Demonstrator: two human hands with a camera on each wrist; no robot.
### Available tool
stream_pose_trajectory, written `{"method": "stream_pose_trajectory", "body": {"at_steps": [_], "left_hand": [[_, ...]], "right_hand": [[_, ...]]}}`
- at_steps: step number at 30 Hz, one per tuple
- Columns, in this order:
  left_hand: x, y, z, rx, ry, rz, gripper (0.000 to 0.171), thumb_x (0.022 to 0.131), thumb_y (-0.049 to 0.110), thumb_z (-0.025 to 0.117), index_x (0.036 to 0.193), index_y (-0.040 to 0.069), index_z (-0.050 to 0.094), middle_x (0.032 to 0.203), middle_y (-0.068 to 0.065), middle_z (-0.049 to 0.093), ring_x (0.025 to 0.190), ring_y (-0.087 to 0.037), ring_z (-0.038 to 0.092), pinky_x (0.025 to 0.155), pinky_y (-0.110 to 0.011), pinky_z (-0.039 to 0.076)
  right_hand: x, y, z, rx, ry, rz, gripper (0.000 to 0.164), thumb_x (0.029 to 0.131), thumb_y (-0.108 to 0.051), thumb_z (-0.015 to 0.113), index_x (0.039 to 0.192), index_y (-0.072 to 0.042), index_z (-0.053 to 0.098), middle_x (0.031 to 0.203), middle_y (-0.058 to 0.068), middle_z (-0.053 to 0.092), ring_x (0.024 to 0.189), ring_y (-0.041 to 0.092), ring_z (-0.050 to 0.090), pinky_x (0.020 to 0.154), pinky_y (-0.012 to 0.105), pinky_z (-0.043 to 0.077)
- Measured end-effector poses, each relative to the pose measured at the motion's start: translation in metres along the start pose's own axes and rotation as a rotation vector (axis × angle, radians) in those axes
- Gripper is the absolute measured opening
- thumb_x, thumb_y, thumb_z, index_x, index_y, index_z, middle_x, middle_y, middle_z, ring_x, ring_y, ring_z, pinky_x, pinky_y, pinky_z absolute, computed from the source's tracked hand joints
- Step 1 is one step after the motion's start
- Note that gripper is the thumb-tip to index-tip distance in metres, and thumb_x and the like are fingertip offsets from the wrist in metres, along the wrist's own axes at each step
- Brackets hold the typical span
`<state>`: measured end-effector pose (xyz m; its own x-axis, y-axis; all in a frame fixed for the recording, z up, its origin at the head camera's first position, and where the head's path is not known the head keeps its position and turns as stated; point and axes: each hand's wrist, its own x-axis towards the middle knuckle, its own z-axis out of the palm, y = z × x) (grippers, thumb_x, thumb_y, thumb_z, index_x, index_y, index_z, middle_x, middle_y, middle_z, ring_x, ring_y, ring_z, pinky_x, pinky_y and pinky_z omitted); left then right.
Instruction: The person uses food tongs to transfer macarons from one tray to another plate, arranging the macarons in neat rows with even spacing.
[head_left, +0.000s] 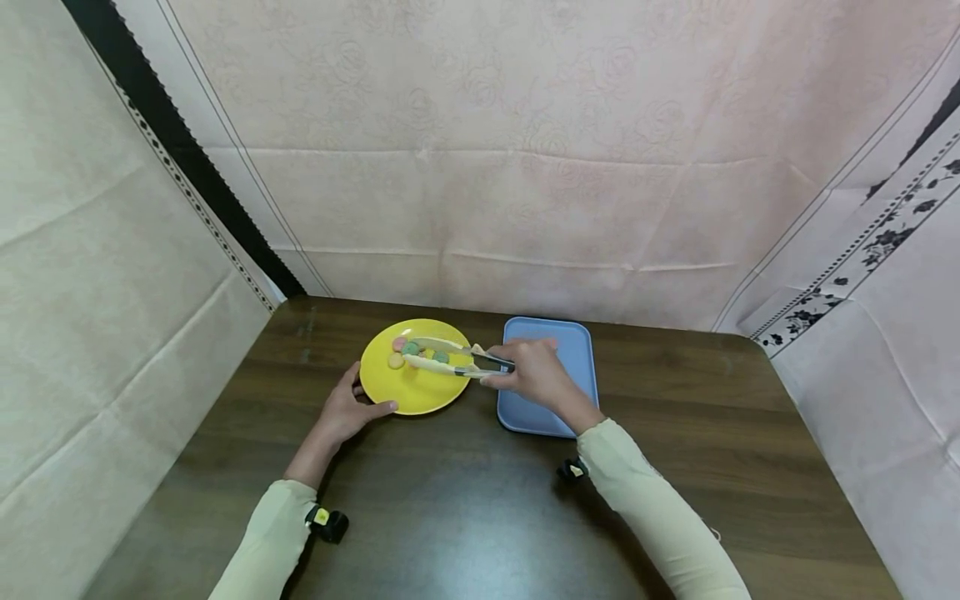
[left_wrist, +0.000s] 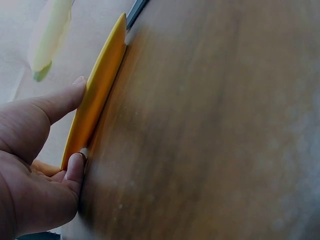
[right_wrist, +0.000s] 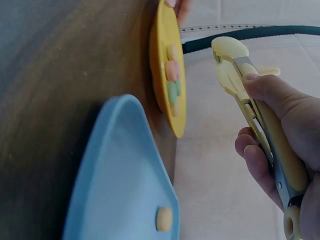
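My left hand (head_left: 347, 412) grips the near left rim of a yellow plate (head_left: 420, 398), thumb on the rim and other fingers around the outer edge. Small round pieces in pink, yellow and green lie on the plate, such as a pink piece (right_wrist: 172, 71). With my right hand (head_left: 536, 371) I hold pale yellow kitchen tongs (right_wrist: 287, 155), thumb on one arm and fingers around the other. The tongs' ends are over the plate, and a green piece (left_wrist: 42, 73) shows at their tips in the left wrist view.
A blue rectangular tray (head_left: 543, 421) sits right of the plate, partly under my right hand. One tan piece (right_wrist: 164, 219) lies in it. The dark wooden table (head_left: 420, 500) ends at a cloth-covered wall (head_left: 480, 217) behind.
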<state>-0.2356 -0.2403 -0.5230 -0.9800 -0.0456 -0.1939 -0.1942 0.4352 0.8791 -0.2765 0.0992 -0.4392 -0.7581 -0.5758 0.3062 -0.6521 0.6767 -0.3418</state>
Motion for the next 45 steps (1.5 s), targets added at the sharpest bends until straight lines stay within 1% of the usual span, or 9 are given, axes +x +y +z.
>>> {"method": "stream_pose_trajectory", "body": {"at_steps": [5,12,17,21,28,33,39,42,45], "left_hand": [[0.001,0.000,0.001,-0.004,0.001,0.000,0.118,0.082,0.033,0.088,0.164,0.007,0.007,0.155,-0.023,0.037,0.135,-0.037,0.043,0.102,-0.046,0.047],[0.002,-0.001,0.001,-0.010,-0.008,0.002,0.118,0.083,0.033,0.088,0.164,0.006,0.006,0.153,-0.024,0.038,0.134,-0.037,0.044,0.095,-0.039,0.050],[0.002,0.001,0.002,-0.009,-0.010,-0.001,0.117,0.083,0.032,0.087,0.164,0.006,0.007,0.154,-0.023,0.038,0.134,-0.037,0.044,0.098,-0.041,0.049],[0.001,0.002,0.003,-0.013,-0.006,-0.006,0.116,0.083,0.031,0.087,0.164,0.006,0.008,0.154,-0.022,0.038,0.134,-0.036,0.044,0.100,-0.042,0.047],[0.001,0.003,0.004,-0.005,0.000,-0.003,0.116,0.083,0.031,0.088,0.164,0.006,0.009,0.153,-0.023,0.039,0.132,-0.035,0.046,0.095,-0.038,0.049],[0.000,0.004,0.004,-0.006,0.001,-0.007,0.115,0.083,0.030,0.088,0.164,0.005,0.009,0.153,-0.023,0.039,0.131,-0.035,0.046,0.091,-0.035,0.051],[0.000,0.002,0.002,-0.010,-0.004,0.000,0.117,0.084,0.030,0.087,0.164,0.004,0.007,0.153,-0.024,0.038,0.133,-0.036,0.045,0.093,-0.036,0.050],[0.001,0.000,0.001,-0.016,-0.003,0.005,0.118,0.083,0.030,0.087,0.164,0.005,0.006,0.152,-0.025,0.039,0.132,-0.037,0.046,0.089,-0.033,0.051],[0.003,-0.003,0.000,-0.025,-0.005,0.012,0.118,0.083,0.029,0.088,0.164,0.005,0.006,0.151,-0.025,0.039,0.130,-0.037,0.046,0.083,-0.030,0.052]], "right_hand": [[0.004,-0.002,0.013,0.020,-0.045,-0.024,0.043,0.086,-0.036,0.084,0.118,-0.008,0.078,0.096,0.006,0.076,0.076,0.016,0.064,0.068,0.033,0.050],[0.005,-0.004,0.029,0.032,-0.097,0.000,0.046,0.086,-0.036,0.084,0.120,-0.006,0.076,0.099,0.009,0.075,0.078,0.017,0.067,0.065,0.031,0.053],[0.005,-0.005,0.037,0.028,-0.119,-0.007,0.044,0.086,-0.035,0.084,0.120,-0.007,0.077,0.094,0.008,0.074,0.069,0.011,0.061,0.060,0.028,0.049],[0.004,-0.004,0.042,0.024,-0.127,-0.004,0.045,0.086,-0.036,0.084,0.120,-0.007,0.077,0.094,0.008,0.074,0.067,0.008,0.058,0.060,0.028,0.049],[0.005,-0.005,0.048,0.015,-0.142,0.009,0.046,0.086,-0.039,0.083,0.120,-0.008,0.077,0.103,0.007,0.076,0.081,0.016,0.069,0.070,0.033,0.055],[0.003,-0.005,0.049,0.007,-0.138,0.008,0.047,0.087,-0.040,0.082,0.122,-0.008,0.076,0.102,0.005,0.075,0.082,0.016,0.068,0.071,0.033,0.055],[-0.003,-0.002,0.040,0.040,-0.144,0.042,0.049,0.086,-0.039,0.083,0.123,-0.008,0.075,0.102,0.006,0.075,0.083,0.017,0.067,0.070,0.035,0.055],[-0.008,0.000,0.033,0.053,-0.140,0.055,0.049,0.086,-0.039,0.083,0.123,-0.008,0.075,0.105,0.006,0.075,0.088,0.018,0.068,0.074,0.036,0.056],[-0.016,0.004,0.025,0.054,-0.112,0.052,0.049,0.086,-0.040,0.083,0.122,-0.008,0.075,0.107,0.005,0.076,0.091,0.017,0.069,0.076,0.036,0.056]]}}
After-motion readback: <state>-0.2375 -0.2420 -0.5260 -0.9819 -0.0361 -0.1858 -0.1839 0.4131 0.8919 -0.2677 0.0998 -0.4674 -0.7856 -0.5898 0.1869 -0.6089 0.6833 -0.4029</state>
